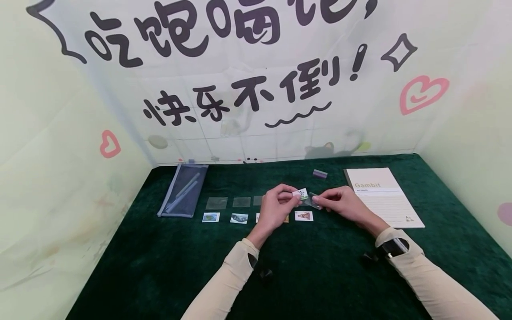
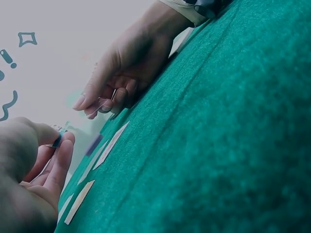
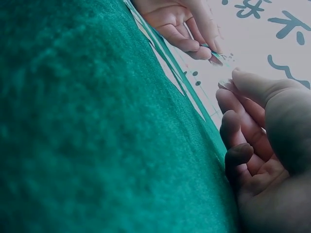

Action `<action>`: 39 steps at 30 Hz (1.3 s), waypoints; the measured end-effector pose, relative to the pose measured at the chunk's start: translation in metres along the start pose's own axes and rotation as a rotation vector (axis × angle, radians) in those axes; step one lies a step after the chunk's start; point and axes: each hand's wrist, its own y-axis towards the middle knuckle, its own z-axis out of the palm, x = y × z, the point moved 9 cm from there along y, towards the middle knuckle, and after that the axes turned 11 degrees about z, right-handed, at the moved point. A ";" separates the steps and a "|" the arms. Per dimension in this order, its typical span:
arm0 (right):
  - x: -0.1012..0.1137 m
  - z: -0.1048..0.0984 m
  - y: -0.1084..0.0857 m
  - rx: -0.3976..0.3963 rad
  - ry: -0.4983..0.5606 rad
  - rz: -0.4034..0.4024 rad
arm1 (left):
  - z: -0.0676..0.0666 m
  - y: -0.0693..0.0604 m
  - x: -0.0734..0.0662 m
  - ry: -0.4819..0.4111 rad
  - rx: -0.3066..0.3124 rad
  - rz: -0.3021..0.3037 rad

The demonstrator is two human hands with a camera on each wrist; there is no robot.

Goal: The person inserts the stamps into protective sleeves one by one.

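Observation:
My left hand [image 1: 277,207] pinches a small stamp-like picture card [image 1: 301,193], white with dark marks and a green strip, between thumb and fingers. Close to its right, my right hand [image 1: 347,205] pinches a small clear plastic sleeve [image 1: 313,202] between thumb and forefinger. The card and sleeve meet or overlap in the head view; whether one is inside the other I cannot tell. Below lies a row of small picture cards, among them a blue-green one [image 1: 210,217], a grey-blue one [image 1: 238,218] and a reddish one [image 1: 304,216]. My left hand partly hides others.
Clear sleeves [image 1: 216,203] lie behind the cards, some hidden by my left hand. At the left is a blue mesh pouch [image 1: 184,191] with pens. A purple-grey block [image 1: 320,174] lies farther back, and a notebook [image 1: 386,200] at the right, all on dark green cloth [image 1: 320,266].

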 end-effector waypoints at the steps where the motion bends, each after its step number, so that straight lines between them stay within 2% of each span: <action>1: 0.000 -0.001 -0.001 -0.004 0.001 0.000 | 0.001 0.000 0.000 -0.001 0.003 0.002; 14: 0.001 -0.002 -0.004 0.016 -0.005 -0.041 | 0.006 0.002 -0.001 -0.013 0.016 0.017; 20: 0.003 -0.001 -0.003 0.015 -0.008 -0.035 | 0.006 0.001 0.000 -0.009 0.032 0.002; 32: 0.001 0.001 -0.001 0.017 0.026 -0.041 | 0.003 0.000 0.003 -0.003 0.010 -0.008; 39: 0.002 0.003 -0.001 0.025 0.010 -0.028 | 0.002 -0.001 0.004 0.011 0.010 -0.012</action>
